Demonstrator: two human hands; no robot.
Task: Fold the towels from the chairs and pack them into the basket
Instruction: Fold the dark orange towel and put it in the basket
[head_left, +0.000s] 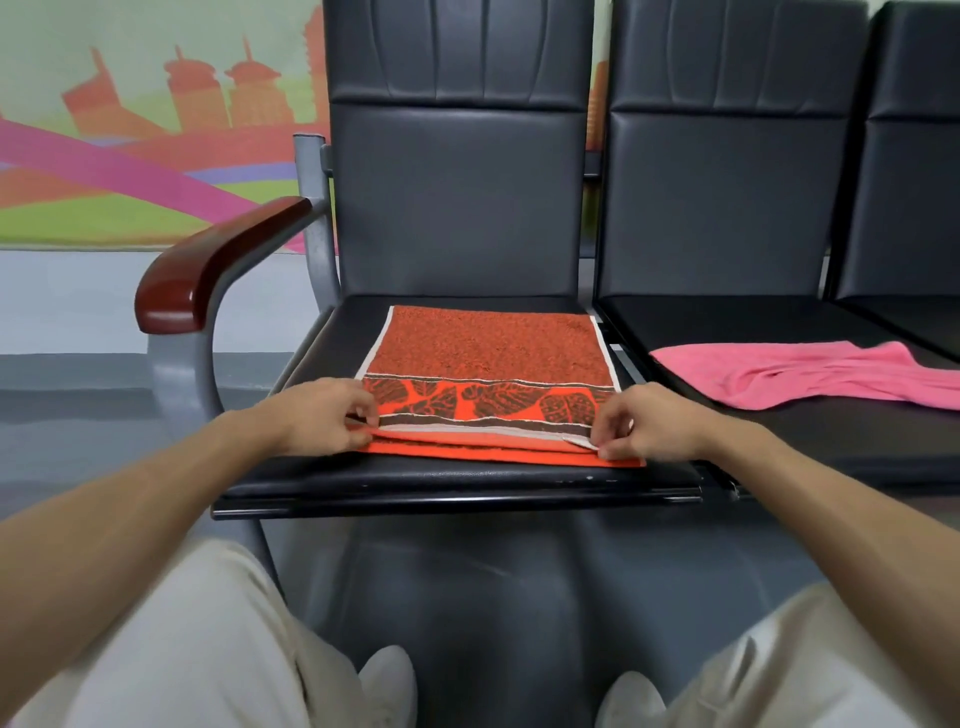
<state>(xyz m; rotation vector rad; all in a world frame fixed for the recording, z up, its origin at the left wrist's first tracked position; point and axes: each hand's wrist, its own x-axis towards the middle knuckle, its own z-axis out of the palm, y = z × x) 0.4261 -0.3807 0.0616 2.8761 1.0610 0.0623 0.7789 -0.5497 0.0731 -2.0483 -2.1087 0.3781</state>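
1. Orange towel (488, 348) is lying flat on the seat of the left chair (457, 208), folded double, its leaf-patterned band toward the near edge.
2. Left hand (322, 415) is pinching the near left corner between thumb and curled fingers, forearm reaching in low and straight.
3. Right hand (644, 421) is pinching the near right corner the same way, lifting the upper layer slightly.
4. Pink towel (810, 376) is lying rumpled on the neighbouring chair (727, 197), well apart.
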